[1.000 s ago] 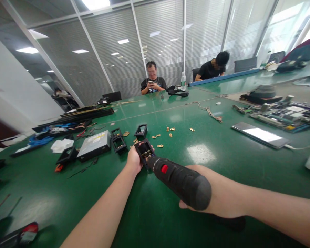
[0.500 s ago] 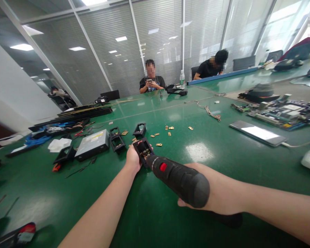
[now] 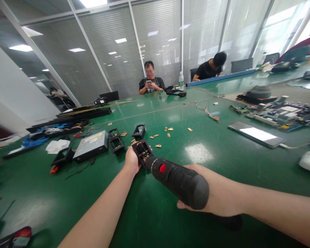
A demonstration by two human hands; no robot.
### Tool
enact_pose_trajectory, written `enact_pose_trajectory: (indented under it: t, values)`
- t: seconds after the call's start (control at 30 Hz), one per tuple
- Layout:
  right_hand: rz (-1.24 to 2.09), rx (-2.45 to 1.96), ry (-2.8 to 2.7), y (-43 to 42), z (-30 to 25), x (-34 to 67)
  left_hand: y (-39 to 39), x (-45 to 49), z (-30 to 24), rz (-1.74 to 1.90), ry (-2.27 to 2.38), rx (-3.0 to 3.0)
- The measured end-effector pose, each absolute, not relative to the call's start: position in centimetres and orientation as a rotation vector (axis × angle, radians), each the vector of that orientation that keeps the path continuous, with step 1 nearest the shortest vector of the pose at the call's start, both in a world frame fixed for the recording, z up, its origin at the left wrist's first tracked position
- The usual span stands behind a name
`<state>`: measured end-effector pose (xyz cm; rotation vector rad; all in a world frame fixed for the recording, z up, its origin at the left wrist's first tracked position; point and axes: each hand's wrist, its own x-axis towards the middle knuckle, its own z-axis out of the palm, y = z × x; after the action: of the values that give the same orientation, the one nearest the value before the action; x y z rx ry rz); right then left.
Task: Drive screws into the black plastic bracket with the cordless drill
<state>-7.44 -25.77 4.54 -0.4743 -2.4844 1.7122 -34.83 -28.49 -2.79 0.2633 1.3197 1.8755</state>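
Observation:
My left hand (image 3: 132, 161) grips a small black plastic housing (image 3: 142, 150) with brass parts inside, holding it down on the green table (image 3: 155, 213). My right hand (image 3: 217, 193) is wrapped round a black electric screwdriver (image 3: 179, 181) with a red button. The tool's tip points into the housing. Several small brass pieces (image 3: 167, 129) lie scattered just beyond. Two more empty black housings (image 3: 139, 131) sit nearby, one of them (image 3: 116, 142) to the left.
A silver optical drive (image 3: 91, 146) lies left of the housings. A phone (image 3: 255, 134) with its cable and circuit boards (image 3: 281, 114) are at the right. Black strips and blue parts (image 3: 67, 119) lie far left. Two people (image 3: 150, 82) sit at the far side.
The view drifted slightly. Both hands, the housing and the screwdriver keep the same positions relative to each other.

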Motion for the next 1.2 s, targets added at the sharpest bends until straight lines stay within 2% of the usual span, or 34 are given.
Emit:
enact_pose_trajectory:
  t: [1.2]
  values:
    - [1.701, -0.383, -2.518, -25.1, 3.0, -7.9, -28.9, -35.1, -2.0, 1.824, 1.320, 0.333]
